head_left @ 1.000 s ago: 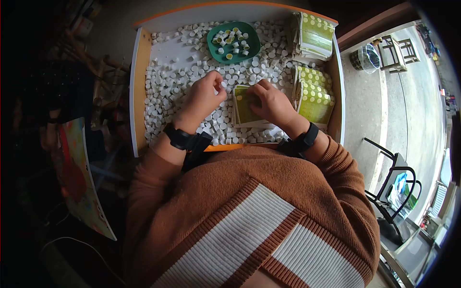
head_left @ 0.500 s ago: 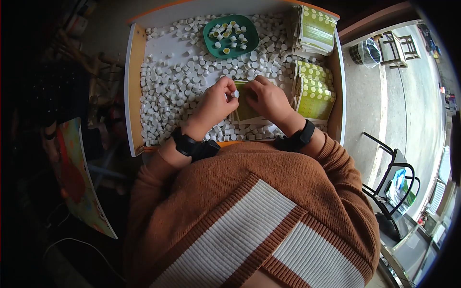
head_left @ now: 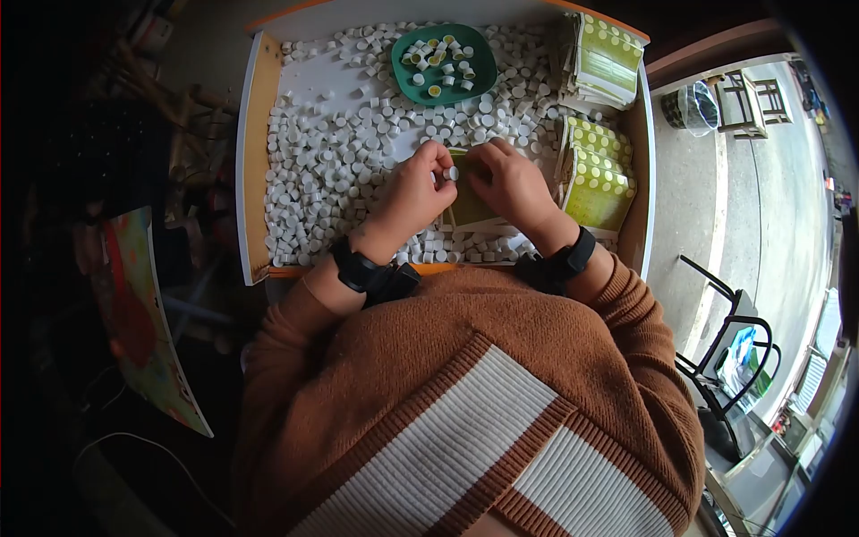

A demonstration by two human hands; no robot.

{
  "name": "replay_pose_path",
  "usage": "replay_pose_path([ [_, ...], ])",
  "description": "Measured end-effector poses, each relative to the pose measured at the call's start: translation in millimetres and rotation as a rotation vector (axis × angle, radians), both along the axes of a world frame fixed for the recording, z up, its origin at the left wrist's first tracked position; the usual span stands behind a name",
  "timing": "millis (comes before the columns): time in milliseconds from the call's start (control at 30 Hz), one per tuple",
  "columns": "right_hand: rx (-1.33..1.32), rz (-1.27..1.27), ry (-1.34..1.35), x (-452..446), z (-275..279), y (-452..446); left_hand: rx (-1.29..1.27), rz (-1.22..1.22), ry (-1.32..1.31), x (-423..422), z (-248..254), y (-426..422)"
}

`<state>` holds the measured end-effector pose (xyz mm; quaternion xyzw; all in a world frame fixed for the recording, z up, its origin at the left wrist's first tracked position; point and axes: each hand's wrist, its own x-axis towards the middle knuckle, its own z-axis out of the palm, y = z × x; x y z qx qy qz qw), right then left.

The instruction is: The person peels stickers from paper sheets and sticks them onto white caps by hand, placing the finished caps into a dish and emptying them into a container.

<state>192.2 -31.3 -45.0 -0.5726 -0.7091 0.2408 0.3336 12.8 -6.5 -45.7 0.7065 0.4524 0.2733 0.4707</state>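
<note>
A small white cap (head_left: 451, 173) is pinched between the thumb and fingers of my left hand (head_left: 420, 188). My right hand (head_left: 514, 186) is closed, its fingertips bent down over a green sheet (head_left: 472, 208) lying in front of me. What those fingertips hold, if anything, is hidden. Both hands are close together above the sheet and cover part of it. Loose white caps (head_left: 331, 179) surround the sheet. Beyond my hands sits a green tray (head_left: 489, 72) with several caps in it, some showing yellow-green round faces.
A shallow box with a wooden left wall (head_left: 256, 152) encloses the caps. Along its right side lie two stacks of green sheets with pale round dots, a far stack (head_left: 608, 58) and a near stack (head_left: 598, 174). A black-framed chair (head_left: 738, 345) stands to the right.
The view has shifted slightly, so the box and tray appear farther right. My left hand still pinches the cap, and my right hand stays bent over the green sheet.
</note>
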Motion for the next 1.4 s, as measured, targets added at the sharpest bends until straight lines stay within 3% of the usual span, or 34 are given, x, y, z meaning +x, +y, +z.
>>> replay_pose_path([
  [133,0.029,0.024,-0.195,-2.8,-3.0,-1.3,-0.016,0.006,-0.006,-0.5,-4.2,0.1],
  [233,-0.243,-0.063,0.251,7.7,-3.7,0.3,-0.01,0.028,-0.07,-0.1,-6.8,1.1],
  [400,-0.294,-0.076,0.29,9.6,7.9,-0.7,-0.056,0.042,-0.067,-0.1,5.3,1.6],
  [500,0.019,0.061,-0.12,1.5,-2.3,-0.4,-0.019,0.017,0.002,-0.2,-0.3,1.3],
  [667,0.023,0.04,-0.198,0.7,-4.8,-0.9,-0.038,-0.006,-0.025,-3.0,-1.8,-0.1],
  [767,-0.392,0.018,0.489,12.5,3.7,-2.4,-0.028,0.038,-0.13,-2.6,-1.8,-0.1],
  [800,-0.387,0.017,0.488,15.2,8.3,-2.7,-0.023,0.059,-0.182,-2.2,-1.3,0.3],
  [900,-0.746,0.053,1.088,18.3,24.9,-6.6,0.018,0.063,-0.2,-0.9,17.3,-0.8],
  [1167,-0.849,0.142,1.254,6.5,41.5,-7.5,0.06,0.047,-0.225,-3.9,31.6,-4.4],
  [1400,-0.823,0.147,1.222,2.6,43.3,-6.7,0.054,0.055,-0.221,-5.3,32.7,-6.2],
])
